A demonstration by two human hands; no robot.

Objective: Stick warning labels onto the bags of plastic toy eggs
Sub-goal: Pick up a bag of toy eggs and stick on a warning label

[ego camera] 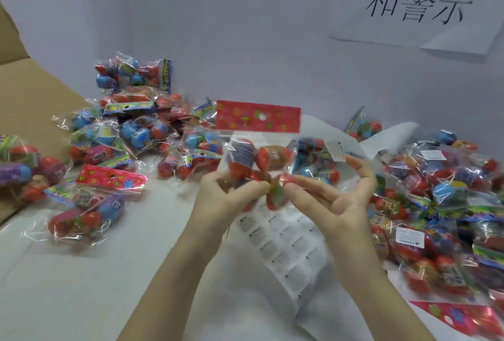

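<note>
Hands meet at the lower edge of one bag of toy eggs [261, 155], raised above the table [122, 272]. Left hand [226, 193] has its grip closed on the bag's bottom, fingers curled round the film; right hand [335, 190] pinches the same edge between thumb and forefinger, its other fingers spread and reaching up near a small white warning label [336, 150] at the bag's right side. Whether that label is already fully stuck down cannot be told. Red header card [257, 116] tops the bag. Directly beneath lies the label sheet [283, 242], partly used. Unlabelled bags [128, 122] are heaped at left beside a cardboard box [27, 100]; labelled bags [436, 198] lie at right. Good practice, as a judgement: hold the film taut, set the label on a flat patch, and press it from one edge across to avoid creases.
</note>
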